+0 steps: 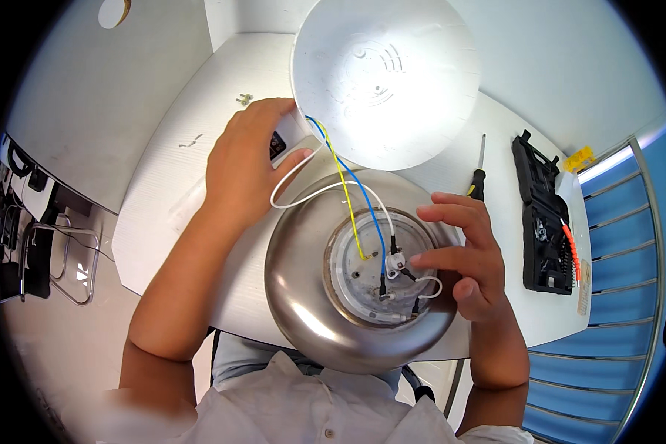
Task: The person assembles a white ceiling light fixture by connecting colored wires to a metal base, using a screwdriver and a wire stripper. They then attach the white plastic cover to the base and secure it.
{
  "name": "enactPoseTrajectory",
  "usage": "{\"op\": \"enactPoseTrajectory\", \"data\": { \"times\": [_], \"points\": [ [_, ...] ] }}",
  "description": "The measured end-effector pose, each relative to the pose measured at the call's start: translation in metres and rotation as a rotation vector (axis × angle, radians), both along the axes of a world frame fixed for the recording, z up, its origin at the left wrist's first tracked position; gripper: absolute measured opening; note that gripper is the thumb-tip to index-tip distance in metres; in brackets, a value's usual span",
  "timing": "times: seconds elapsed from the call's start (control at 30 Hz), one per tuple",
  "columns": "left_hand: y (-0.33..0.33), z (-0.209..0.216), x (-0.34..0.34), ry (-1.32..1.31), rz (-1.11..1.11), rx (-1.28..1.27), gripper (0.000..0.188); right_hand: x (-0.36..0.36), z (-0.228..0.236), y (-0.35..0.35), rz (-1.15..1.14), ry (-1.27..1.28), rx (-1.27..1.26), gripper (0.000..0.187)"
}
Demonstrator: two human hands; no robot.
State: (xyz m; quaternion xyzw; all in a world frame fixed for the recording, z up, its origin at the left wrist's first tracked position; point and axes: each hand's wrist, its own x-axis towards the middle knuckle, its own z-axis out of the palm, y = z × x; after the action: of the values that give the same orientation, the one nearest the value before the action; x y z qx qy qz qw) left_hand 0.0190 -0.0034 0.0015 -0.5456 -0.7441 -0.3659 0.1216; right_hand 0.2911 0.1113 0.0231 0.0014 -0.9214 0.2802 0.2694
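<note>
A rounded steel appliance body (296,274), perhaps a kettle, lies bottom up at the table's near edge. Its exposed underside (344,285) carries metal terminals and a small white thermostat-like part (395,263). Above it, my left hand (248,159) grips the side of a round white plastic base (385,111), beside a small black panel (277,146). Blue (365,194), yellow (340,169) and white (288,204) wires run from the base to the underside. My right hand (466,255) is open, fingers apart, one fingertip at or just beside the thermostat-like part.
On the right of the white table (163,177) lie a screwdriver (479,174) and an open black tool case (544,229) with an orange tool (571,248). Small screws (244,98) and metal bits (191,140) rest at the left. A metal railing (655,244) stands beyond the right edge.
</note>
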Motion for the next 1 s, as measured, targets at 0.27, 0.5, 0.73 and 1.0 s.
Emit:
{"op": "enactPoseTrajectory", "data": {
  "times": [0.27,0.5,0.73,1.0],
  "points": [
    [0.0019,-0.0034,0.0003,-0.014,0.008,0.024,0.048,-0.0055,-0.0008,-0.0079,0.074,-0.059,0.095,0.055],
    [0.0023,-0.0019,0.002,-0.012,0.007,0.015,0.046,-0.0069,0.0012,-0.0072,0.086,-0.078,0.058,0.046],
    [0.0029,-0.0028,0.0007,-0.039,-0.004,0.018,0.045,-0.0045,0.0014,-0.0006,0.126,-0.017,-0.038,0.033],
    [0.003,-0.0035,0.0008,-0.031,0.005,0.012,0.047,-0.0037,0.0036,-0.0056,0.095,0.05,-0.016,0.023]
  ]
}}
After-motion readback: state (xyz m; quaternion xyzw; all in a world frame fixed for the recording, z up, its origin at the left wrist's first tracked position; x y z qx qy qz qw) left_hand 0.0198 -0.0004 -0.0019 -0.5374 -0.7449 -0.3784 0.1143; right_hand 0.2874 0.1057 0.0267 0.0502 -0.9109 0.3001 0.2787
